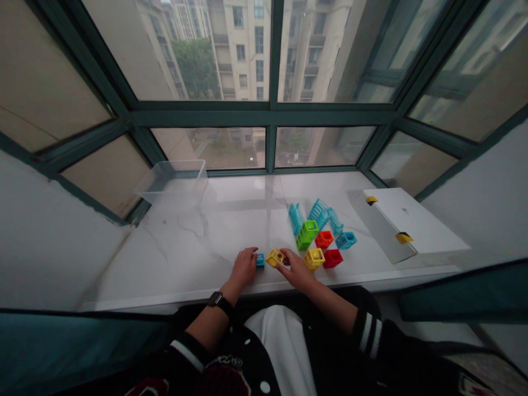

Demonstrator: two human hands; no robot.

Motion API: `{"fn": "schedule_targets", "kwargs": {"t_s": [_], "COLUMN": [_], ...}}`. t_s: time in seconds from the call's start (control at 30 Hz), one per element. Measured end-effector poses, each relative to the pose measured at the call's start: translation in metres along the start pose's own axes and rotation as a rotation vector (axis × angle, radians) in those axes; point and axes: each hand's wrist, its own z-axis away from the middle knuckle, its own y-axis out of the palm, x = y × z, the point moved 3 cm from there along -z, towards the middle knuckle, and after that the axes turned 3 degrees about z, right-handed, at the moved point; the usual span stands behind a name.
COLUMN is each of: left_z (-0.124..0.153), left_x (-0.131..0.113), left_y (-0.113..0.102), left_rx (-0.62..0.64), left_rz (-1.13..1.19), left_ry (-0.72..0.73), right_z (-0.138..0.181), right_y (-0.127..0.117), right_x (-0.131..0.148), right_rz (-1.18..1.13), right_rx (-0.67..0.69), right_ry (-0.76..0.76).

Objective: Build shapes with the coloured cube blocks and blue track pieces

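At the far left of the white, grey-veined sill (pixel 198 231) we see a see-through plastic bin (pixel 171 193), and on the right a white box (pixel 424 223) bearing yellow-and-black tabs (pixel 404 237) along its edge. Behind them we find dark green window frames (pixel 206 117), and through the glass we look out on pale apartment buildings (pixel 245 66) and a leafy green tree (pixel 196 66). Beside the panes we have white walls (pixel 49 231).

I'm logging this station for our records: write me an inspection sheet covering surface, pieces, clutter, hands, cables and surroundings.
Surface: white, grey-veined ledge.
Job's things: yellow block, small blue piece, other coloured blocks, translucent blue pieces.
Clutter: white box, right; transparent bin, back left.
Hands: right hand grips the yellow block; left hand is at the small blue piece, grip unclear.
Cables: nothing seen.
Surroundings: green-framed windows, buildings outside.
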Motion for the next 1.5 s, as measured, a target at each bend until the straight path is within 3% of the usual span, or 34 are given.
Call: {"fn": "schedule_targets", "kwargs": {"t_s": [0.2,0.57,0.73,0.87,1.0,1.17,1.33,1.5], "left_z": [0.013,0.027,0.027,0.029,0.03,0.032,0.027,0.025], "left_x": [0.004,0.0,0.003,0.005,0.007,0.011,0.011,-0.013], "left_y": [-0.01,0.016,0.016,0.017,0.016,0.014,0.011,-0.014], "left_rx": [-0.06,-0.054,-0.066,-0.107,-0.144,-0.133,-0.097,-0.11], "left_rz": [-0.047,-0.208,-0.178,-0.165,-0.157,-0.103,-0.113,-0.068], "left_ry": [0.041,0.077,0.089,0.123,0.144,0.179,0.17,0.238], "right_z": [-0.004,-0.015,-0.011,-0.021,-0.034,-0.033,-0.02,-0.011], "right_y": [0.01,0.023,0.02,0.031,0.043,0.033,0.011,-0.005], "right_x": [-0.023,-0.021,-0.002,0.016,0.022,0.026,0.037,0.052], "right_rz": [0.124,0.341,0.415,0.493,0.55,0.465,0.194,-0.026], "right_rx": [-0.028,-0.002,-0.081,-0.012,0.035,-0.046,-0.127,-0.114], "right_ry": [0.084,0.084,-0.071,-0.201,-0.223,-0.255,-0.275,-0.275]}}
